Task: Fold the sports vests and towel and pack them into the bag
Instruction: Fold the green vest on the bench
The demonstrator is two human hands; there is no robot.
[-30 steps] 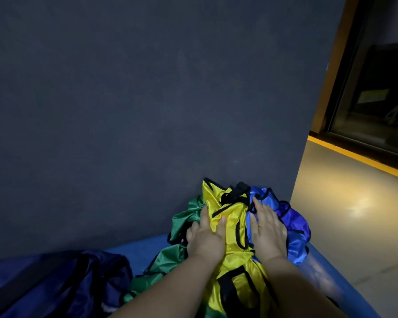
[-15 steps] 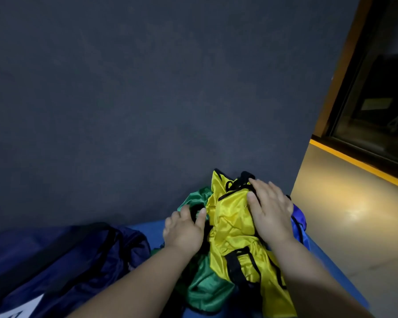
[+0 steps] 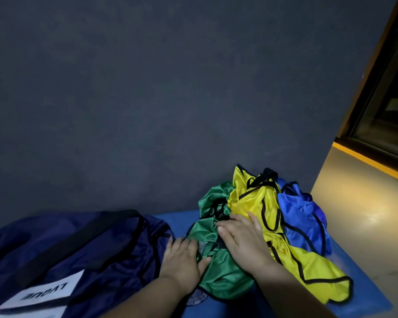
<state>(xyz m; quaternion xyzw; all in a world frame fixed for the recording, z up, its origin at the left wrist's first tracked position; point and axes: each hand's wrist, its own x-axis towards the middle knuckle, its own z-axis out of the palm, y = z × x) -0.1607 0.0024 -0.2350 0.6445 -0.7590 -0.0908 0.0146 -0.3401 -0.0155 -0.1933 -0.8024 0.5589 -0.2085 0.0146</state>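
The person leans over a blue tabletop (image 3: 363,288) that runs along a dark wall (image 3: 147,99). A loose heap of vests lies on it, none folded. The green vest (image 3: 225,274) is nearest the person, the yellow vest (image 3: 255,198) is draped over the middle with one end trailing toward the near right edge, and the blue vest (image 3: 301,216) is bunched on the far right side. All three have black trim and lie tangled together.

The left hand (image 3: 182,260) lies flat, fingers straight and a little spread, its thumb against the green vest's left edge; its grip is loose and holds nothing. The right hand (image 3: 241,239) presses palm-down where green meets yellow, fingers straight and pointing left, its grip likewise loose.

The navy bag (image 3: 78,244) sits slumped just left of the heap, near the left hand, with a black strap across it and a white label (image 3: 44,292) on its near side. Nothing of the vests is in it. A pale floor (image 3: 365,203) shows to the right.
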